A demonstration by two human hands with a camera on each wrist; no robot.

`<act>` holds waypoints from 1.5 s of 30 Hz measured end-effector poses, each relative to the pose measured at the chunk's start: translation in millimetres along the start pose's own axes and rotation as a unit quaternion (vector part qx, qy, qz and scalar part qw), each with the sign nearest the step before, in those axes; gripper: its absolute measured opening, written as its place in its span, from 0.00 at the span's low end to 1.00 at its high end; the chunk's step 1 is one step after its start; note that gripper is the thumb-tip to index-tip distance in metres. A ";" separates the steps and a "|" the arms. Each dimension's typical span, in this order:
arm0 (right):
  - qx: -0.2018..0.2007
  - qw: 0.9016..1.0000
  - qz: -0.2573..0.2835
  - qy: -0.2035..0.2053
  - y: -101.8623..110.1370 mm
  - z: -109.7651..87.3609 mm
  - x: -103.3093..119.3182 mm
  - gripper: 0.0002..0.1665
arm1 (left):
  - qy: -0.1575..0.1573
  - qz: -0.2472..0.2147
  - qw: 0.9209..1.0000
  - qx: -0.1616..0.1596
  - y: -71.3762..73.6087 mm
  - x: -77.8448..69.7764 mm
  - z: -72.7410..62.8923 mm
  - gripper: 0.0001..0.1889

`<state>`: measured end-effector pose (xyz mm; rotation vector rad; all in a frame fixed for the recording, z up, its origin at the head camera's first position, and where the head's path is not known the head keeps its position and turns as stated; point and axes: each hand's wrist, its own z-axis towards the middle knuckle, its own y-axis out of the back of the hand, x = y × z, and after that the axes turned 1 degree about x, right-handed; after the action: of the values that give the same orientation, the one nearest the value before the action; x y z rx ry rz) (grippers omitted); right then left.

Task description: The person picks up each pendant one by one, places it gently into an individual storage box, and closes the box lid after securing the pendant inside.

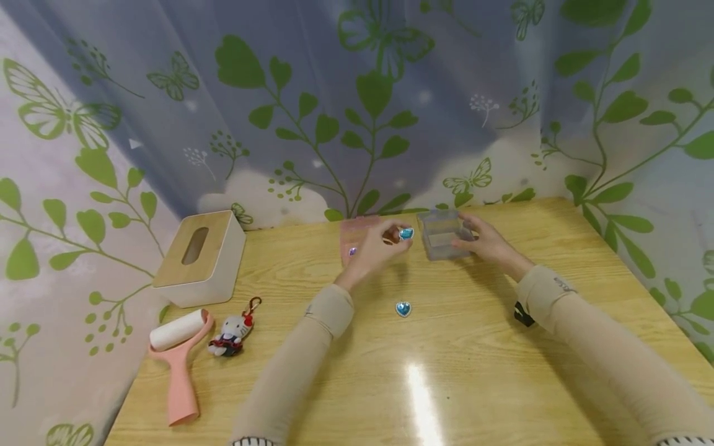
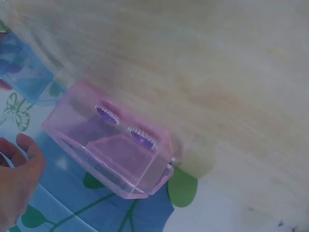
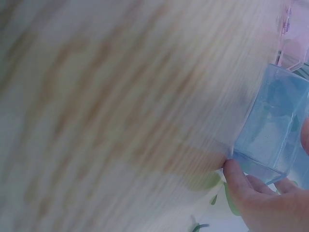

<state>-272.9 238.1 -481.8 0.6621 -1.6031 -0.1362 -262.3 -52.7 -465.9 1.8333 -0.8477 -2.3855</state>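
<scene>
My left hand (image 1: pixel 381 243) pinches a blue gem (image 1: pixel 406 233) with a pale rim, just left of a clear bluish box (image 1: pixel 440 255). My right hand (image 1: pixel 484 240) grips that box by its right side, thumb and fingers spread around the wall; the right wrist view shows fingertips (image 3: pixel 232 171) at its corner. Beyond my left wrist stands a clear pink box (image 1: pixel 348 232), partly hidden by the hand. Inside it lie two purple gems (image 2: pixel 143 137), seen in the left wrist view. A blue heart-shaped gem (image 1: pixel 403 308) lies on the table nearer to me.
At the left of the wooden table (image 1: pixel 457 359) are a white tissue box (image 1: pixel 209 291) with a wood-coloured top, a pink-handled lint roller (image 1: pixel 181 384) and a plush keychain (image 1: pixel 230 334). A black object (image 1: pixel 522 314) sits partly under my right sleeve. A leaf-patterned curtain (image 1: pixel 312 93) hangs behind.
</scene>
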 end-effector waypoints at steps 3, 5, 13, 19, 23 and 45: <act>-0.002 1.000 0.001 0.002 -0.9 0.9 0.1 0.51 | 0.007 0.001 1.000 -0.005 -1.5 -1.5 11.4 0.18; -0.002 1.000 0.003 0.002 -2.6 2.2 0.2 0.50 | 0.010 0.014 1.000 -0.011 -2.6 -1.3 18.8 0.17; -0.002 1.000 0.014 0.002 -11.3 8.6 1.5 0.50 | 0.027 0.062 0.998 -0.018 -9.7 1.1 41.7 0.16; -0.003 1.000 0.003 0.002 -11.4 10.4 4.7 0.50 | 0.032 0.096 0.995 0.007 -18.7 1.5 55.8 0.18; -0.006 1.000 -0.006 0.006 -11.1 10.9 5.6 0.49 | 0.020 0.131 0.991 0.009 -26.5 2.9 64.0 0.19; -0.012 1.000 -0.007 -0.003 -3.4 -0.3 -0.6 0.48 | 0.111 0.356 0.927 0.036 -71.1 4.0 86.0 0.16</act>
<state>-271.5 235.8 -483.8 0.6556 -1.6002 -0.1682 -319.2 41.4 -485.4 1.4208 -1.2994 -1.6815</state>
